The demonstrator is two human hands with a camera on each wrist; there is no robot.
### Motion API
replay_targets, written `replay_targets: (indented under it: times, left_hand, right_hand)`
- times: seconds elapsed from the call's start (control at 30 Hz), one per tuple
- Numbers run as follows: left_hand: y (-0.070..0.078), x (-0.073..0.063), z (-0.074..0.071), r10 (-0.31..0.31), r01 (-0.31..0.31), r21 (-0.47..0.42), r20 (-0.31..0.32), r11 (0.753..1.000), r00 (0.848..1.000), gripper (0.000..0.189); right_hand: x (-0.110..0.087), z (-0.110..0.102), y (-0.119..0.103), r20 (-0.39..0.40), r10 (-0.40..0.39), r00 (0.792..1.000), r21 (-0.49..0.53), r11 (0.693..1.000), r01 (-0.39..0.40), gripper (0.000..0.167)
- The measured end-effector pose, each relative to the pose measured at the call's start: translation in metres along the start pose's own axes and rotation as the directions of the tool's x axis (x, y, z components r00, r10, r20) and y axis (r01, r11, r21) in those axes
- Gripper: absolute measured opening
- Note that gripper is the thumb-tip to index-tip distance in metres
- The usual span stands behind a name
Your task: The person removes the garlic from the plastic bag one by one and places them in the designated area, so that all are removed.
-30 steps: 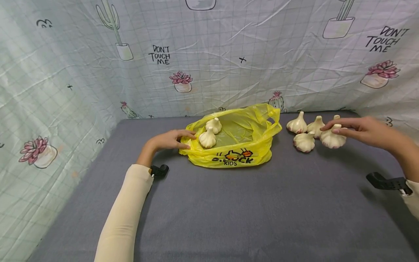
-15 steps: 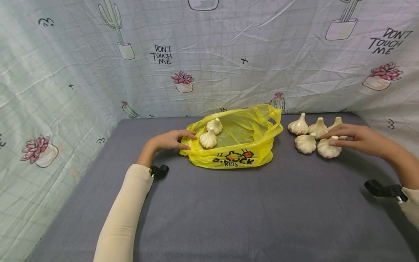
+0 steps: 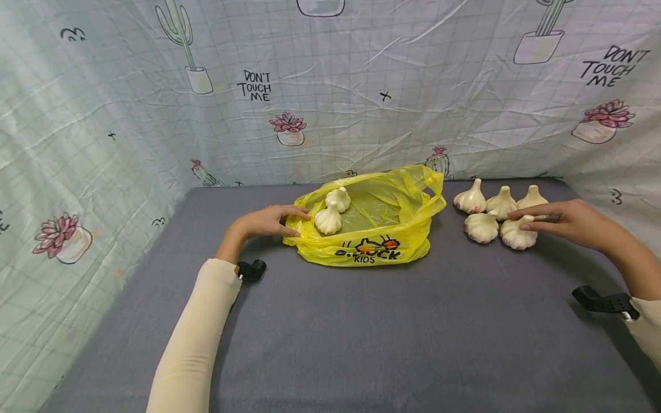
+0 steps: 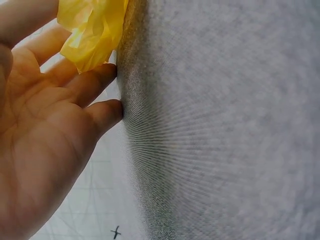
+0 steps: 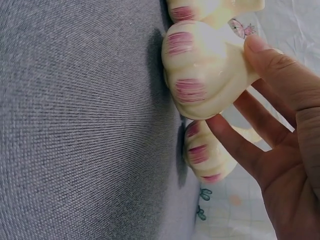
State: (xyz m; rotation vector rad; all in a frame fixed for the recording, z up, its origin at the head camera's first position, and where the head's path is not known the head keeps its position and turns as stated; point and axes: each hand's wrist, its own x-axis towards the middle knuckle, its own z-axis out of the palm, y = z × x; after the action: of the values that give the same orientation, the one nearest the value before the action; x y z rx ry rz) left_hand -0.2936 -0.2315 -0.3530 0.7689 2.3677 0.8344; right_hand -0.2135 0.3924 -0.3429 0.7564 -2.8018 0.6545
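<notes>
Now, placing, seemingly: right hand (image 3: 575,222) pinches cream garlic bulb (image 3: 516,236).
Left hand (image 3: 265,221) holds yellow plastic bag (image 3: 410,234); gentle release likely needed.

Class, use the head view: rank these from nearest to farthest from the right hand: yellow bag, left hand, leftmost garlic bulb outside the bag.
From the right hand:
1. Leftmost garlic bulb: left end of its group, toward the back.
2. Yellow bag: further left, near the view's middle.
3. Left hand: at the bag's left end.
</notes>
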Motion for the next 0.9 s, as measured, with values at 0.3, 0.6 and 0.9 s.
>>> replay_targets:
  times: [0.3,0.6,0.9]
  left_hand:
    - [0.003,0.000,-0.001,-0.007,0.007,-0.020,0.004,1.000,1.000,0.055]
    - [0.000,0.001,-0.001,-0.005,0.005,-0.011,0.008,1.000,1.000,0.056]
    - [0.001,0.000,-0.002,-0.007,0.007,-0.021,0.010,1.000,1.000,0.056]
  right_hand:
    - [0.001,0.001,0.001,0.020,0.055,0.998,-0.030,0.998,-0.055,0.027]
    - [0.003,0.001,-0.004,0.035,0.080,0.996,0.034,0.996,-0.082,0.034]
    - [0.008,-0.003,-0.014,-0.006,0.008,1.000,0.022,1.000,-0.008,0.039]
